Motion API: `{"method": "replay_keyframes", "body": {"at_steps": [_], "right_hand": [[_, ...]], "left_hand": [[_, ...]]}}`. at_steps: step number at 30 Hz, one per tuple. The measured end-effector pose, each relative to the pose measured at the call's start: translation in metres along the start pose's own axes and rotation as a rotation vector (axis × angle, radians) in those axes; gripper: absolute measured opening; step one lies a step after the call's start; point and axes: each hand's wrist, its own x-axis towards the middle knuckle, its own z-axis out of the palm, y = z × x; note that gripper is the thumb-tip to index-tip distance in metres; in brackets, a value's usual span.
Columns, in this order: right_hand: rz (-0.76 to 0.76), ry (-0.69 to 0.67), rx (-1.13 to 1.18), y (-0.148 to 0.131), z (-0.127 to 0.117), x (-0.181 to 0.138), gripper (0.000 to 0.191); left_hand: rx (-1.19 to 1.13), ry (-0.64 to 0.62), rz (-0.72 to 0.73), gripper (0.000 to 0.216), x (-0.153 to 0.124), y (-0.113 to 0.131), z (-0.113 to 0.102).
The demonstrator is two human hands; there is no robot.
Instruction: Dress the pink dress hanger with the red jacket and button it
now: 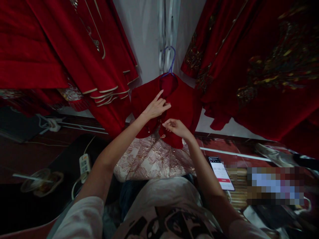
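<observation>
A small red velvet jacket (185, 103) hangs on a purple hanger (170, 56) against the white wall, over a pale embroidered skirt (152, 159). My left hand (157, 107) rests on the jacket's front near the collar, index finger stretched up, the other fingers pinching the fabric edge. My right hand (174, 126) is just below it, fingers curled in a pinch at the jacket's front opening near small gold buttons. What the right fingertips hold is too small to see.
Red embroidered garments hang at the left (74, 49) and the right (261, 66). A phone (221, 172) with a lit screen lies at the right. A white power strip (84, 164) and a plastic cup with a straw (41, 181) lie on the floor at the left.
</observation>
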Motion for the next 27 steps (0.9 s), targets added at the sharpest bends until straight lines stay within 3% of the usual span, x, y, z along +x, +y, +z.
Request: {"method": "replay_keyframes", "body": {"at_steps": [3, 5, 8, 11, 14, 17, 20, 23, 27], "right_hand": [[-0.131, 0.318, -0.050, -0.017, 0.002, 0.022, 0.036], [-0.242, 0.500, -0.060, -0.031, 0.005, 0.041, 0.038], [-0.330, 0.524, -0.049, -0.045, 0.014, 0.073, 0.055], [-0.223, 0.524, -0.176, -0.043, 0.026, 0.094, 0.081], [-0.094, 0.715, -0.366, -0.030, 0.023, 0.092, 0.099], [-0.058, 0.884, -0.530, -0.021, -0.006, 0.078, 0.098], [-0.072, 0.898, -0.697, -0.024, -0.050, 0.065, 0.088], [-0.003, 0.845, -0.793, -0.034, -0.088, 0.060, 0.078], [0.225, 0.738, -0.900, -0.049, -0.116, 0.061, 0.071]], "left_hand": [[-0.001, 0.055, -0.045, 0.013, -0.001, -0.002, 0.000], [0.020, 0.171, -0.130, 0.015, -0.001, 0.000, 0.002], [0.097, 0.389, -0.275, 0.028, -0.002, 0.005, 0.006], [0.156, 0.518, -0.413, 0.044, -0.007, 0.004, 0.006], [0.145, 0.520, -0.495, 0.053, -0.013, -0.012, -0.008], [0.163, 0.396, -0.585, 0.061, -0.016, -0.039, -0.037], [0.235, 0.176, -0.688, 0.049, -0.013, -0.061, -0.074], [0.340, 0.248, -0.694, 0.038, -0.009, -0.071, -0.099], [0.310, 0.372, -0.751, 0.036, -0.006, -0.079, -0.106]]}}
